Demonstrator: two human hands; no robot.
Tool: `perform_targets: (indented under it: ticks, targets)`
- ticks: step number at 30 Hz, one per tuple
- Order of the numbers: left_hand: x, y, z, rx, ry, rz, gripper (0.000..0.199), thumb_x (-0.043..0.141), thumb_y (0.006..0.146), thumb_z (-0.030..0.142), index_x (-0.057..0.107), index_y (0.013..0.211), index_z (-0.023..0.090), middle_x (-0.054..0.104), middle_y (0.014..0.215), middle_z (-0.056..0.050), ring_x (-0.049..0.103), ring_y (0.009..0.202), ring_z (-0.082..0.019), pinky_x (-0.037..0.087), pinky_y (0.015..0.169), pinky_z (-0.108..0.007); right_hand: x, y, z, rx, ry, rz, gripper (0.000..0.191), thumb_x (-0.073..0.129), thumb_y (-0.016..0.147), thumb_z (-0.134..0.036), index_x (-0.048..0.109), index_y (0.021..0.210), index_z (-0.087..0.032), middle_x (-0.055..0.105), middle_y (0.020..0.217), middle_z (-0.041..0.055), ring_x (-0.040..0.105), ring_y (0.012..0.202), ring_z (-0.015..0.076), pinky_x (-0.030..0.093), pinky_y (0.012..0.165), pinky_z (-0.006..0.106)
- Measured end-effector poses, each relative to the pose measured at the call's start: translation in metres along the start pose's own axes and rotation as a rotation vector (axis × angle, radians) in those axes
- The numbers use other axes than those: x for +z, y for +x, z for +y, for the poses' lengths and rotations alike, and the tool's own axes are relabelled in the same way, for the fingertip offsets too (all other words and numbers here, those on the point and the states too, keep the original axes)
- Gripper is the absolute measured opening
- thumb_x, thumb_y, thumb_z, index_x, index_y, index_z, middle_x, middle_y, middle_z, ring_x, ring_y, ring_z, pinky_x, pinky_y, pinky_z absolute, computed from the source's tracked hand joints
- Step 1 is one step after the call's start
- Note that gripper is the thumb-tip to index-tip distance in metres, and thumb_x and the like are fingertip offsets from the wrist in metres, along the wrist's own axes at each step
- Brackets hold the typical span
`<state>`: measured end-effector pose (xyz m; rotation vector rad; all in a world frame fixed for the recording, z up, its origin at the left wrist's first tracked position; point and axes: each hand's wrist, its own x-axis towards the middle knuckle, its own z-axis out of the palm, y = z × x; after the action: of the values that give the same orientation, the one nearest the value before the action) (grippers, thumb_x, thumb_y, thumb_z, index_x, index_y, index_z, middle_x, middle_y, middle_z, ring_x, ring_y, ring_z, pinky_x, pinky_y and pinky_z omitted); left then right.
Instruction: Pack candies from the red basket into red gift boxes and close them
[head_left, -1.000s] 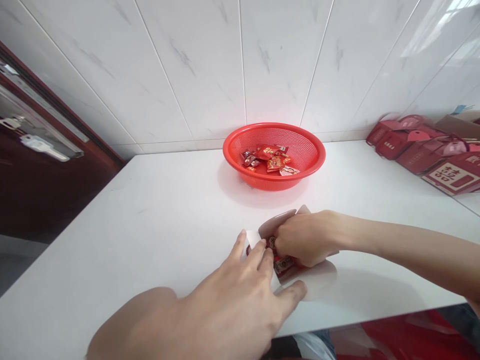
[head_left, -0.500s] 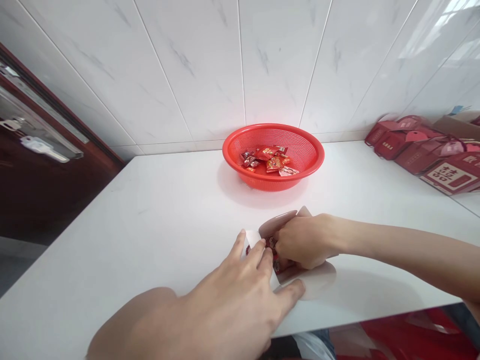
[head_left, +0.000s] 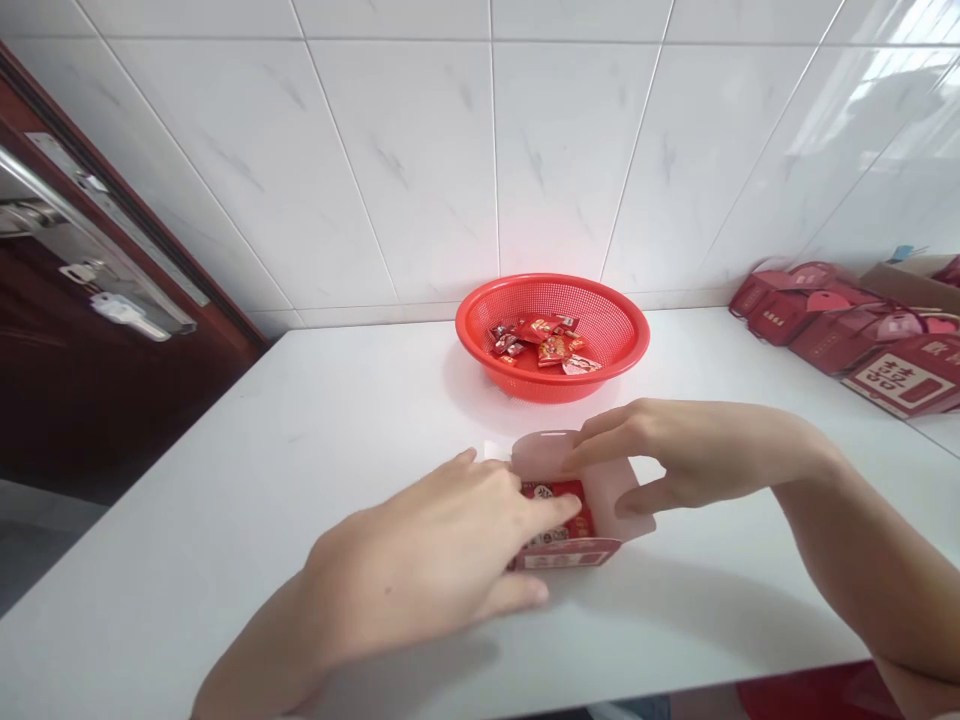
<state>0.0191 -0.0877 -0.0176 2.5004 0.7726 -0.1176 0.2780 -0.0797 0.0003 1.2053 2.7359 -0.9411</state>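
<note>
Over the open box (head_left: pixel 570 553), my left hand (head_left: pixel 427 550) spreads loosely; my right (head_left: pixel 652 460) half-curls round its flaps (head_left: pixel 611 490).

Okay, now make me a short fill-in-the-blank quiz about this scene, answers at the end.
The mesh basket holding wrapped packets is coloured ____.
That basket stands between the open box and the tiled ____.
The finger stretched over the box's contents belongs to the ____ hand.
The keys hang from the lock of the dark red ____.

Answers: red; wall; left; door.

Likely a home: tiled wall (head_left: pixel 420 180), door (head_left: pixel 82 380) with keys (head_left: pixel 127 313).
</note>
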Motion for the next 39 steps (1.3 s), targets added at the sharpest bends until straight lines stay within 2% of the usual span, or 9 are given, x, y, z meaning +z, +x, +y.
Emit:
perform_targets:
  ticks: [3,6,8,12,15,20,25,31,39]
  targets:
    - [-0.016,0.007,-0.005,-0.075,-0.017,-0.018,0.037,0.058,0.095,0.050,0.067,0.129,0.039,0.074,0.108,-0.001,0.071,0.092,-0.026,0.051,0.082,-0.033,0.004,0.009,0.004,-0.137,-0.008,0.023,0.037,0.064,0.090,-0.017,0.072,0.125,-0.025,0.074,0.106,0.0042,0.067,0.095,0.0211,0.049,0.078,0.030]
    - [-0.032,0.008,-0.011,-0.201,0.028,0.013,0.045,0.056,0.094,0.051,0.064,0.135,0.035,0.074,0.092,-0.002,0.070,0.080,-0.025,0.050,0.075,-0.032,0.006,0.021,0.010,-0.170,-0.013,0.127,0.036,0.063,0.095,-0.028,0.069,0.131,-0.025,0.072,0.118,0.0065,0.066,0.102,0.0224,0.051,0.085,0.033]
    - [-0.040,0.005,-0.017,-0.249,0.053,0.034,0.052,0.054,0.094,0.051,0.060,0.142,0.033,0.075,0.092,-0.002,0.071,0.083,-0.026,0.050,0.076,-0.032,0.005,0.029,0.015,-0.157,0.011,0.192,0.039,0.066,0.095,-0.038,0.068,0.132,-0.024,0.069,0.129,0.0085,0.065,0.111,0.0246,0.051,0.091,0.036]
    - [-0.050,0.000,-0.030,-0.259,0.080,0.074,0.057,0.052,0.094,0.054,0.057,0.146,0.031,0.076,0.115,-0.004,0.069,0.105,-0.029,0.050,0.086,-0.033,0.002,0.040,0.025,-0.140,0.071,0.289,0.047,0.070,0.092,-0.049,0.068,0.131,-0.022,0.064,0.138,0.0102,0.062,0.121,0.0275,0.050,0.097,0.039]
    - [-0.053,-0.001,-0.036,-0.297,0.103,0.083,0.059,0.049,0.096,0.055,0.054,0.150,0.031,0.071,0.131,-0.006,0.065,0.119,-0.032,0.051,0.092,-0.036,0.000,0.048,0.028,-0.157,0.073,0.301,0.040,0.071,0.091,-0.044,0.071,0.124,-0.022,0.064,0.138,0.0099,0.061,0.122,0.0278,0.049,0.100,0.041]
    - [-0.051,0.005,-0.037,-0.284,0.116,0.090,0.059,0.051,0.095,0.050,0.051,0.152,0.032,0.062,0.147,-0.003,0.053,0.138,-0.033,0.047,0.104,-0.041,-0.003,0.058,0.023,-0.062,0.016,0.265,0.030,0.073,0.086,-0.032,0.075,0.114,-0.021,0.068,0.126,0.0088,0.064,0.110,0.0271,0.050,0.090,0.038]
    - [-0.048,0.011,-0.038,-0.283,0.101,0.072,0.063,0.056,0.091,0.050,0.053,0.150,0.028,0.060,0.148,-0.006,0.055,0.136,-0.034,0.049,0.103,-0.042,-0.007,0.062,0.015,0.026,-0.055,0.213,0.040,0.073,0.083,-0.031,0.073,0.123,-0.022,0.069,0.125,0.0096,0.064,0.108,0.0281,0.049,0.085,0.037]
    - [-0.049,0.011,-0.038,-0.306,0.108,0.098,0.060,0.053,0.093,0.049,0.054,0.149,0.025,0.063,0.145,-0.007,0.054,0.134,-0.034,0.048,0.102,-0.043,-0.005,0.063,0.010,0.130,-0.056,0.198,0.053,0.072,0.083,-0.032,0.067,0.134,-0.020,0.068,0.124,0.0116,0.062,0.105,0.0280,0.050,0.081,0.036]
    - [-0.048,0.018,-0.039,-0.149,0.006,0.146,0.052,0.062,0.088,0.038,0.061,0.140,0.030,0.062,0.137,-0.006,0.062,0.110,-0.026,0.051,0.086,-0.035,-0.003,0.062,0.019,0.055,0.004,0.213,0.050,0.075,0.083,-0.038,0.069,0.130,-0.020,0.069,0.114,0.0104,0.066,0.095,0.0247,0.051,0.073,0.033]
